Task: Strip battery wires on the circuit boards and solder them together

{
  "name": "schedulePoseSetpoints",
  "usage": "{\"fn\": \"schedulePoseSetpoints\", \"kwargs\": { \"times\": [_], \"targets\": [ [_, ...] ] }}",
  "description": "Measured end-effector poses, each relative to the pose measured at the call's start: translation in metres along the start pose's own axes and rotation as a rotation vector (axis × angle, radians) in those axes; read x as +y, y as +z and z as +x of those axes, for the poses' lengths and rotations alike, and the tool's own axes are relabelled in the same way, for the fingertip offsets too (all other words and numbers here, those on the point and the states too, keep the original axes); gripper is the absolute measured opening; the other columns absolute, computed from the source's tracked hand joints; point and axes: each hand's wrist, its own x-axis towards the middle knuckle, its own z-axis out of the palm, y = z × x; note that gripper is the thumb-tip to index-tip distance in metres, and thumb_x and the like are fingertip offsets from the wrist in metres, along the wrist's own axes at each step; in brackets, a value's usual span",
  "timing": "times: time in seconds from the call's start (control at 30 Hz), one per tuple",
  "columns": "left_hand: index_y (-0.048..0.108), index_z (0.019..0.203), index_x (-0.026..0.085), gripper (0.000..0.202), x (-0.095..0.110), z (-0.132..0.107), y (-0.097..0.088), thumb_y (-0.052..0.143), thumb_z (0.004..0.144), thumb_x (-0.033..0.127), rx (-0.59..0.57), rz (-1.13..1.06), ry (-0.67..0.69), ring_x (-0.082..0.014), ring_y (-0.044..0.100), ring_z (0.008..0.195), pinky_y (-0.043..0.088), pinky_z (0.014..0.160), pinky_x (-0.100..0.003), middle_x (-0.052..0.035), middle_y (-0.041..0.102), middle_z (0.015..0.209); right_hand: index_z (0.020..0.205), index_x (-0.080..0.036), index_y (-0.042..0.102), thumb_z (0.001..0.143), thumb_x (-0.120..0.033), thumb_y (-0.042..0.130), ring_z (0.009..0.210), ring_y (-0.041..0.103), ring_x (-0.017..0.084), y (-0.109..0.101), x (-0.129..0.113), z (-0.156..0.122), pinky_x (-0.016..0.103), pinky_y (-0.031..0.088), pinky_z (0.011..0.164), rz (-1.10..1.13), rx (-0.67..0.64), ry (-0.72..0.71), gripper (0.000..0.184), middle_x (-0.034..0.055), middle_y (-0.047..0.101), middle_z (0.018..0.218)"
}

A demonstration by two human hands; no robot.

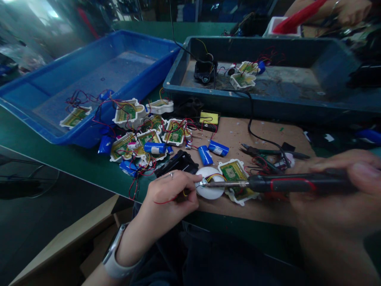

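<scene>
My right hand [336, 186] is closed round a black and red soldering iron [291, 184] whose metal tip reaches left to a small joint over a white round reel [210, 190]. My left hand [169, 194] pinches thin red and yellow wires [166, 201] right at that tip, its fingers pressed together; a ring and a grey wrist band show. Just behind the tip lies a white-framed green circuit board [235, 172] with wires running from it.
A heap of white-framed boards and blue battery cells [139, 137] lies left of centre. A blue tray [89, 79] stands at the back left, a dark tray [268, 75] at the back right. Pliers [262, 151] and a black cable lie on the brown mat. Another person's hand [351, 12] works at the top right.
</scene>
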Motion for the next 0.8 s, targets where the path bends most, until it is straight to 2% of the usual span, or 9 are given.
{"fn": "schedulePoseSetpoints", "kwargs": {
  "times": [0.1,0.17,0.2,0.3,0.4,0.47,0.6,0.7,0.8],
  "targets": [
    [0.057,0.067,0.018,0.016,-0.001,0.000,0.001,0.060,0.070,0.002,0.007,-0.008,0.009,-0.0111,0.066,0.066,0.056,0.066,-0.025,-0.0045,0.076,0.088,0.057,-0.022,0.047,0.082,-0.032,0.042,0.036,0.036,0.008,0.005,-0.005,0.006,0.025,0.022,0.029,0.208,0.207,0.119,0.027,-0.0028,0.034,0.055],
    [0.058,0.067,0.018,0.016,-0.001,-0.001,0.001,0.060,0.070,0.002,0.007,-0.008,0.002,-0.0120,0.067,0.068,0.057,0.067,-0.025,-0.0045,0.076,0.088,0.059,-0.022,0.052,0.080,-0.040,0.050,0.034,0.034,0.007,0.009,-0.007,0.008,0.024,0.019,0.025,0.260,0.265,0.155,0.029,-0.0033,0.038,0.055],
    [0.058,0.067,0.018,0.016,-0.001,-0.001,0.001,0.060,0.070,0.002,0.006,-0.004,-0.004,-0.0124,0.067,0.069,0.057,0.067,-0.026,-0.0043,0.076,0.088,0.063,-0.021,0.057,0.082,-0.043,0.053,0.034,0.038,0.008,0.010,-0.008,0.008,0.023,0.022,0.024,0.280,0.254,0.177,0.029,-0.0027,0.043,0.056],
    [0.058,0.067,0.018,0.016,-0.001,0.000,0.001,0.059,0.069,0.002,0.008,0.008,-0.007,-0.0110,0.065,0.063,0.056,0.063,-0.024,-0.0038,0.076,0.087,0.092,-0.022,0.068,0.089,-0.049,0.052,0.047,0.058,0.015,0.015,-0.011,0.003,0.026,0.043,0.032,0.361,0.077,0.200,0.031,0.0013,0.061,0.067],
    [0.058,0.067,0.018,0.016,0.000,0.000,0.000,0.058,0.069,0.002,0.013,0.009,0.002,-0.0085,0.061,0.055,0.053,0.056,-0.022,-0.0042,0.076,0.086,0.114,-0.027,0.063,0.092,-0.047,0.053,0.066,0.069,0.020,0.020,-0.014,-0.008,0.031,0.056,0.045,0.428,-0.126,0.107,0.031,0.0039,0.071,0.086],
    [0.058,0.066,0.018,0.016,0.000,0.000,0.001,0.058,0.069,0.002,0.013,0.015,0.002,-0.0082,0.059,0.053,0.051,0.053,-0.021,-0.0045,0.076,0.085,0.120,-0.029,0.058,0.092,-0.037,0.056,0.078,0.070,0.022,0.023,-0.017,-0.017,0.035,0.061,0.060,0.418,-0.241,0.074,0.030,0.0042,0.071,0.098],
    [0.058,0.066,0.018,0.015,0.001,0.000,0.001,0.057,0.069,0.003,0.025,0.027,0.009,-0.0076,0.057,0.050,0.048,0.047,-0.019,-0.0054,0.076,0.086,0.128,-0.030,0.050,0.091,-0.019,0.056,0.100,0.066,0.023,0.027,-0.019,-0.036,0.045,0.056,0.089,0.271,-0.429,-0.049,0.039,0.0038,0.069,0.108],
    [0.057,0.067,0.017,0.014,0.001,0.001,0.001,0.057,0.071,0.004,0.035,0.011,0.018,-0.0074,0.058,0.052,0.045,0.045,-0.017,-0.0058,0.076,0.086,0.130,-0.030,0.047,0.090,-0.015,0.057,0.108,0.062,0.021,0.030,-0.017,-0.044,0.040,0.054,0.093,0.182,-0.557,-0.208,0.044,0.0022,0.069,0.110],
    [0.057,0.067,0.017,0.014,0.001,0.001,0.000,0.057,0.072,0.004,0.020,-0.013,0.017,-0.0073,0.060,0.054,0.046,0.046,-0.016,-0.0058,0.075,0.086,0.123,-0.025,0.052,0.089,-0.013,0.057,0.105,0.064,0.019,0.034,-0.016,-0.044,0.034,0.056,0.088,0.152,-0.611,-0.284,0.036,0.0049,0.068,0.112]
  ]
}}
